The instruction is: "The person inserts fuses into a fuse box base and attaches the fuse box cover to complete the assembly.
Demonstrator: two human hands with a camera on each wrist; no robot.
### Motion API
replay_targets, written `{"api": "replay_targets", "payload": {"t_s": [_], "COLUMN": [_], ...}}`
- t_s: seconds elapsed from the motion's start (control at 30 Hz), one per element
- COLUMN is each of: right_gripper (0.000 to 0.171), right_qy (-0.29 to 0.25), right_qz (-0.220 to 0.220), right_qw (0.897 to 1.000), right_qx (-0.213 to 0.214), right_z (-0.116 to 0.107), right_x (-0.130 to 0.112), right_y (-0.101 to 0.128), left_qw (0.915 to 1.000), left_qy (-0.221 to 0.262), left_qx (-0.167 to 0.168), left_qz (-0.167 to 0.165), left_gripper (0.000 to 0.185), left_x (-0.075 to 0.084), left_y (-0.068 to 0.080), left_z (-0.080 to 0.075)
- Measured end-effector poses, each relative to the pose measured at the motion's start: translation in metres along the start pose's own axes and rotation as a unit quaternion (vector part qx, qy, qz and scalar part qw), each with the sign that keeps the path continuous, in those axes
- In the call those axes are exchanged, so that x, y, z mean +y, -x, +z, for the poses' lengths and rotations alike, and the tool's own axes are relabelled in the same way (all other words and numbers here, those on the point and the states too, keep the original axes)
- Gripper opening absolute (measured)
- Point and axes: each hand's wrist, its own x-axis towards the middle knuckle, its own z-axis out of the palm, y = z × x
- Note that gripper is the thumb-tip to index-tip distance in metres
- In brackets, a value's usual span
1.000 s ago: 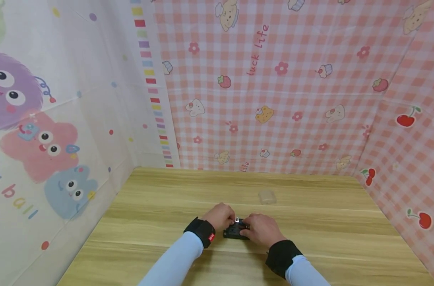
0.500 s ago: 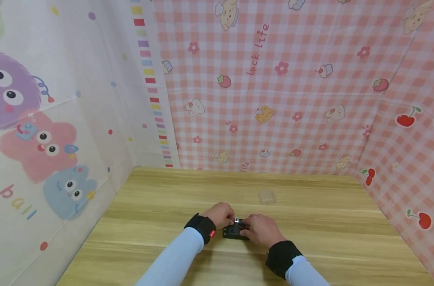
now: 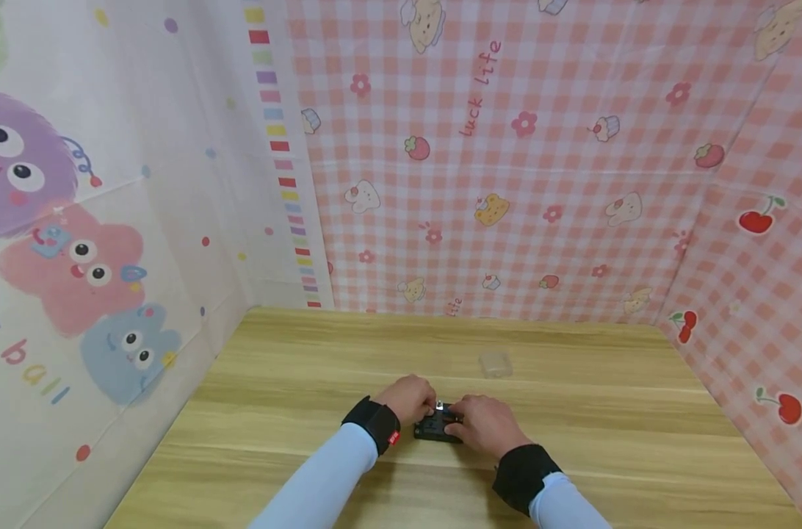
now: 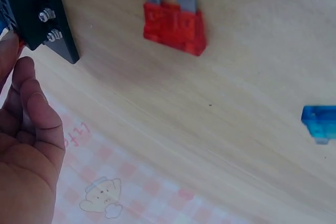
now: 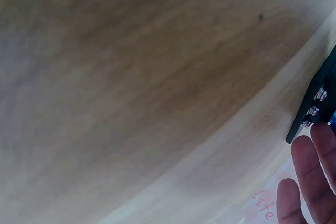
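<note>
A black fuse block (image 3: 432, 430) with metal screw terminals lies on the wooden table, between both hands. My left hand (image 3: 407, 399) is at its left far corner; in the left wrist view, thumb and finger pinch a small red piece, likely a blade fuse (image 4: 21, 50), against the block, mostly hidden by the fingers. The right hand (image 3: 488, 426) grips the block's right side, thumb on the near part and fingers at the far edge. A bit of blue (image 5: 333, 119) shows in the block by the right fingertips. A bright metal terminal (image 3: 439, 405) stands at the far edge.
In the left wrist view, a loose red blade fuse (image 4: 174, 27) and a blue blade fuse (image 4: 320, 121) lie on the table. A clear plastic cover (image 3: 495, 364) rests beyond the right hand. Patterned cloth walls (image 3: 493, 242) enclose the table's back and sides.
Both hands stay at the fuse block with hardly any movement. The head view has shifted very slightly.
</note>
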Motion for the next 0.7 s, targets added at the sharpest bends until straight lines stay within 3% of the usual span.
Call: {"api": "replay_targets", "payload": {"t_s": [0.33,0.7], "right_gripper": [0.024,0.027], "right_qy": [-0.001,-0.004], "right_qz": [0.006,0.010], "right_qw": [1.000,1.000], "right_qx": [-0.001,0.003], "right_z": [0.0028,0.0020], "right_x": [0.0002,-0.0014], "right_y": [0.0013,0.0012], "left_qw": [0.9987,0.9958], "left_qy": [-0.043,-0.086], "left_qx": [0.023,0.024], "left_qz": [0.011,0.023], "left_gripper": [0.005,0.007], "left_x": [0.0031,-0.0006], "left_y": [0.0039,0.0010], "left_z": [0.0041,0.0069]}}
